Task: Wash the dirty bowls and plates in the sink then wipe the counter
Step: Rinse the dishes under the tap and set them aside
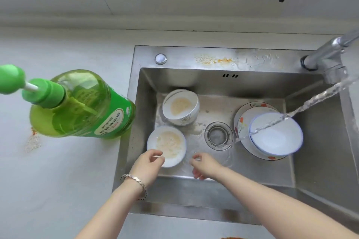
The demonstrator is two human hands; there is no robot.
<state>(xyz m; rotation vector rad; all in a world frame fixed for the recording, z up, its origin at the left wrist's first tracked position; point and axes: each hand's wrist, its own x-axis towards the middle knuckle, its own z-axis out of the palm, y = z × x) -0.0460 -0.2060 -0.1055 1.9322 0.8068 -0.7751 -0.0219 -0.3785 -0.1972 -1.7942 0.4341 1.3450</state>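
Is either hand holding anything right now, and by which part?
The left hand pinches the near rim of the closest dirty bowl; the right hand holds nothing.

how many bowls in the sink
3 sure: back-left bowl, maybe a second nested under it; front-left bowl at the left hand; blue-rimmed bowl on the plates, right.

We see two bowls (pixel 180 107) left in the sink (pixel 213 83), stacked plates (pixel 242 116) right, soap bottle (pixel 83 106) on the worktop (pixel 58 180) left
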